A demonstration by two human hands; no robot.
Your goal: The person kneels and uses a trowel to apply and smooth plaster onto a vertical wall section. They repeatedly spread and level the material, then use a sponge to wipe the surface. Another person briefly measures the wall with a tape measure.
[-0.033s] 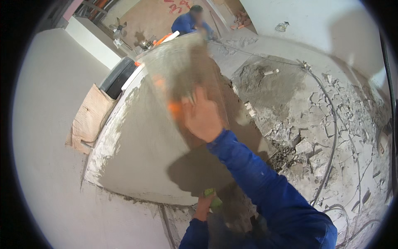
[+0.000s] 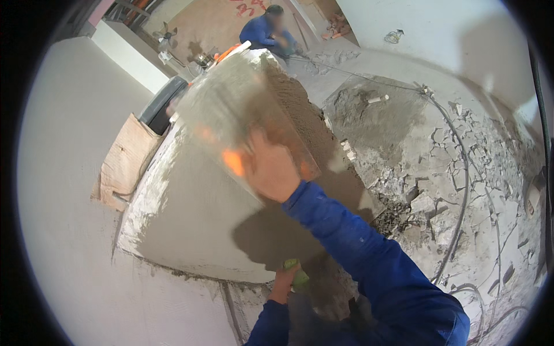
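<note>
My right hand (image 2: pixel 270 168) is closed around a wide rectangular plastering trowel (image 2: pixel 228 118) with orange parts by its grip. The trowel is smeared by motion and lies over the wet grey plaster (image 2: pixel 190 213) on a broad raised surface. Rough, darker plaster shows along that surface's right side, and a whitish strip runs down its left edge. Close to my body, my left hand (image 2: pixel 281 284) grips a small green object (image 2: pixel 300 280), whose kind I cannot make out. It is beside the near edge of the plastered surface.
Left of the surface are a wooden board (image 2: pixel 124 161) and a black container (image 2: pixel 164 106). Broken rubble (image 2: pixel 427 207) and a cable (image 2: pixel 463 173) cover the floor on the right. A person in blue (image 2: pixel 259 32) crouches at the far end. A fan (image 2: pixel 165 36) stands farther back.
My right hand and the trowel have shifted left across the plaster, uncovering a whitish patch at the far end. My left hand has barely moved.
</note>
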